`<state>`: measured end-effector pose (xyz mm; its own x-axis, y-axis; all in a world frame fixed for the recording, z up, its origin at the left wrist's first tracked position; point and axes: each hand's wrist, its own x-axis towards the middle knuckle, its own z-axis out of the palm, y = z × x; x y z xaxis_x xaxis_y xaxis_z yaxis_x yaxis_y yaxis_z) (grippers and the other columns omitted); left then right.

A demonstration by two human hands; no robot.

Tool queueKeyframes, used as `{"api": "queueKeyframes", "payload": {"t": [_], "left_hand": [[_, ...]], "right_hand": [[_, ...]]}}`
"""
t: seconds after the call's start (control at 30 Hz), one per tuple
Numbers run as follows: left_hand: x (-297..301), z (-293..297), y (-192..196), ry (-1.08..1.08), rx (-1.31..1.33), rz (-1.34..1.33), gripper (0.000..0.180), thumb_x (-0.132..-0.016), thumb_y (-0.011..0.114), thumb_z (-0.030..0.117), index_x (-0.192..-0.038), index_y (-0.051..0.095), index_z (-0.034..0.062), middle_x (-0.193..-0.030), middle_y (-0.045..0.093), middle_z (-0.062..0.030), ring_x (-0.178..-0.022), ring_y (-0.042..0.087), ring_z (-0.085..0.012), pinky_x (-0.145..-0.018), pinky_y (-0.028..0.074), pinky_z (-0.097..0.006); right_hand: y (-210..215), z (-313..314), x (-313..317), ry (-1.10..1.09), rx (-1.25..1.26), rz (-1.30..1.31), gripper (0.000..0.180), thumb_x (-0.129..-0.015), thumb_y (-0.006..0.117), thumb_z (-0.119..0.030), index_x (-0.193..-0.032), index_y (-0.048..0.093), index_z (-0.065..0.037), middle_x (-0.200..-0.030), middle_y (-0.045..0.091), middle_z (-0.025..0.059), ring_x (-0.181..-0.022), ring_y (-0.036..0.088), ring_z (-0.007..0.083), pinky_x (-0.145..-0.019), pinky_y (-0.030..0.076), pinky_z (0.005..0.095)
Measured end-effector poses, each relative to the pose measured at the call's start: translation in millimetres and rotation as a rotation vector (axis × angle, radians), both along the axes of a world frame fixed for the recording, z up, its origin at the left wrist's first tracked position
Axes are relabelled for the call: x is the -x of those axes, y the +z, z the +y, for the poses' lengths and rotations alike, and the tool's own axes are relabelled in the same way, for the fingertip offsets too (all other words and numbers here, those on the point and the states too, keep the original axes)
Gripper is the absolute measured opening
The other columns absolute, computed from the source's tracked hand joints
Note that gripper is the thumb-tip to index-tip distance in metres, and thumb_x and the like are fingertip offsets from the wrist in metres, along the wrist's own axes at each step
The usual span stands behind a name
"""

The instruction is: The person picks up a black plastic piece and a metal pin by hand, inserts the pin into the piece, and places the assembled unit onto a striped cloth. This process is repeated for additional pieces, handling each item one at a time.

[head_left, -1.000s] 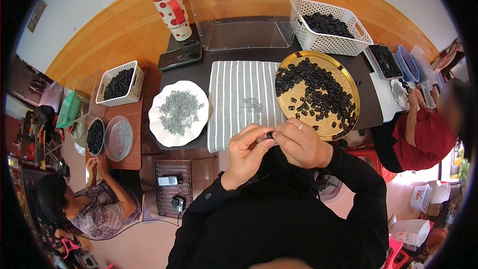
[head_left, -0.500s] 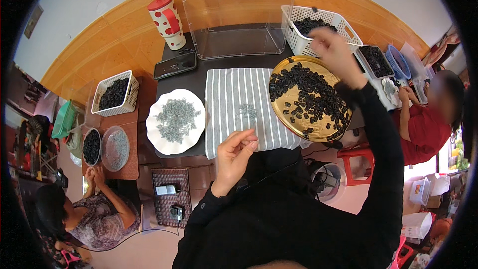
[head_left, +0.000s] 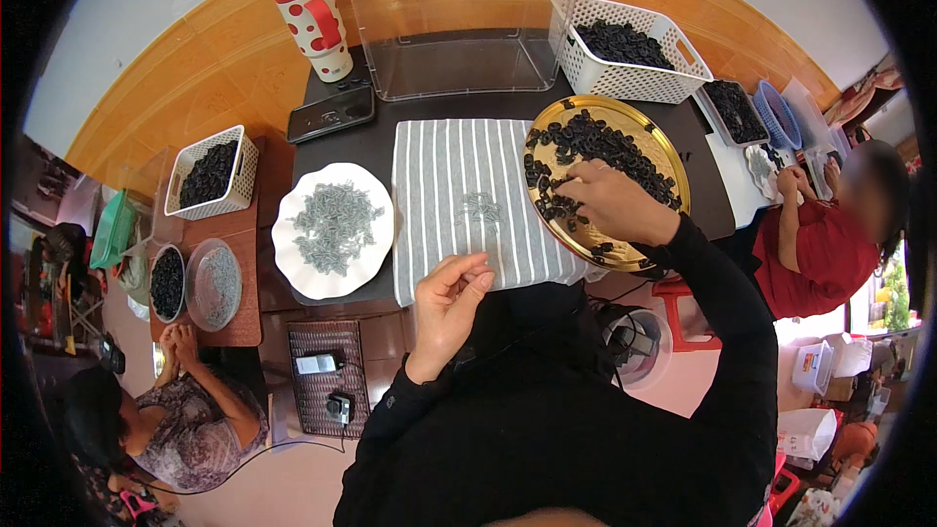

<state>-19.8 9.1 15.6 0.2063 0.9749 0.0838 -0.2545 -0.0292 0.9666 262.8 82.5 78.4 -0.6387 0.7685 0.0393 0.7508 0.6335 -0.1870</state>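
Note:
My right hand (head_left: 625, 203) reaches over the round gold tray (head_left: 673, 144), its fingers bent together down among small black ring-like parts (head_left: 613, 141). Whether a part is between those fingertips is hidden. Just off the near edge of a grey-and-white striped cloth (head_left: 429, 176), my left hand (head_left: 449, 310) is held up with thumb and fingertips pinched; anything in the pinch is too small to make out. A little pile of thin grey pin-like pieces (head_left: 480, 207) lies on the cloth. More of these grey pieces (head_left: 337, 224) fill the scalloped white plate (head_left: 293, 268) to the left.
Behind the tray stands a white basket (head_left: 639, 80) of black parts. A clear plastic box (head_left: 459, 93), a phone (head_left: 332, 115) and a red-dotted tumbler (head_left: 317, 29) line the table's back. Co-workers sit left (head_left: 185, 420) and right (head_left: 825, 244), with containers of similar parts.
My right hand has come down from above the white basket to the gold tray. A black part seen in the air over the basket is gone from there. My left hand keeps its pinch.

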Motion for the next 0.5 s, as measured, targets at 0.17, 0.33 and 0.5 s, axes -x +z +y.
{"api": "queueKeyframes", "payload": {"t": [0.17,0.33,0.5], "left_hand": [[-7.3,1.5,-1.4,-0.037,-0.022,0.013,0.025,-0.088,0.063,-0.004,-0.113,0.065,-0.0026,-0.091,0.061,-0.0049,-0.08,0.057,-0.0083,-0.071,0.046,-0.02],[-11.7,0.5,-1.7,-0.048,-0.05,0.056,0.025,-0.088,0.063,-0.004,-0.113,0.065,-0.0029,-0.09,0.06,-0.0047,-0.08,0.056,-0.0084,-0.072,0.045,-0.02],[-7.7,-5.0,-1.7,-0.042,0.015,0.021,0.024,-0.088,0.063,-0.003,-0.112,0.065,-0.0027,-0.09,0.06,-0.0044,-0.08,0.056,-0.0083,-0.072,0.045,-0.021]], "right_hand": [[1.1,-10.2,-9.4,-0.16,0.034,0.178,0.022,-0.076,0.065,-0.004,-0.098,0.062,-0.002,-0.09,0.056,0.0147,-0.087,0.058,0.0348,-0.076,0.048,0.0419],[-16.2,-4.8,2.5,-0.165,-0.019,0.231,0.011,-0.078,0.065,-0.007,-0.088,0.063,-0.002,-0.08,0.055,0.014,-0.08,0.059,0.0345,-0.068,0.047,0.0431],[-22.9,7.6,9.4,-0.18,0.048,0.171,0.008,-0.077,0.065,-0.007,-0.084,0.063,-0.003,-0.08,0.055,0.0147,-0.08,0.059,0.0347,-0.068,0.047,0.0434]]}}
